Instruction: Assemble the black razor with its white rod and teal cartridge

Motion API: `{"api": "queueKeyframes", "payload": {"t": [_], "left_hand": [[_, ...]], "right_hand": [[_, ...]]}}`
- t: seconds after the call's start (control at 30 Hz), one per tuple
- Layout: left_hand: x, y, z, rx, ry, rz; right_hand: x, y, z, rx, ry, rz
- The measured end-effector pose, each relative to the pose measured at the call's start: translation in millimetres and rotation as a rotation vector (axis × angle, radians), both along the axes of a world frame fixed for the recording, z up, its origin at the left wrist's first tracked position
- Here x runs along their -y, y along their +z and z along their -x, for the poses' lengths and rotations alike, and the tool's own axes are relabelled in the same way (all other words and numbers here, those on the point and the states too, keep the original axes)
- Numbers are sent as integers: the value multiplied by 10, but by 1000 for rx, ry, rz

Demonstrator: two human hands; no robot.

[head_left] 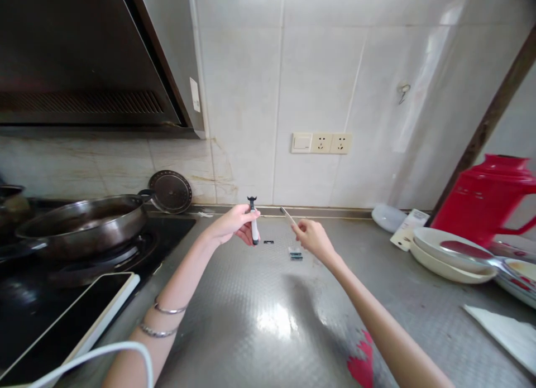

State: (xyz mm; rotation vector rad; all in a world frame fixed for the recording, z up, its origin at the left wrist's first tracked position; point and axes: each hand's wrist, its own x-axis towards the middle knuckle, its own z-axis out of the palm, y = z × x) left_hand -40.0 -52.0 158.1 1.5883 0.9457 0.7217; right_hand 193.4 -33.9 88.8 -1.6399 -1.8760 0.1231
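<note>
My left hand (pixel 233 223) is closed around a white razor handle (pixel 253 227) with a black forked head, held upright above the steel counter. To its right, my right hand (pixel 311 235) pinches a thin flat strip (pixel 287 214) that points up and left toward the handle. Small dark razor cartridges (pixel 295 255) lie on the counter below my right hand, and another small dark piece (pixel 268 242) lies between the hands. Two bracelets circle my left forearm.
A dark wok (pixel 79 220) sits on the stove at left, a round lid (pixel 170 191) leaning on the wall behind it. A tablet (pixel 67 315) with a white cable lies front left. Stacked white plates (pixel 448 254), a red jug (pixel 488 195) and a napkin (pixel 502 329) are right.
</note>
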Motion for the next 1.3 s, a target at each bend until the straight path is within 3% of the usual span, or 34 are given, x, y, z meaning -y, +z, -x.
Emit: {"api": "queueKeyframes", "payload": {"t": [0.13,0.27,0.43,0.6,1.0,1.13,1.3], "left_hand": [[6,2,-9,1,5,5],[14,3,-11,11,2,-3],[13,-10,-25,-3,-2,-6],[34,-5,-54,-21,17,2],[22,-28,-72,-20,14,14],[15,-42,-78,-19,8,12],[-35,-98,-94,-15,-19,2]], "right_hand": [[42,-173,153,201,-103,166],[81,-410,301,305,-77,319],[77,-620,416,332,-45,357],[34,-710,490,327,-55,370],[42,-768,505,321,-66,353],[-49,-651,376,313,-65,321],[-298,-461,3,285,-16,286]]}}
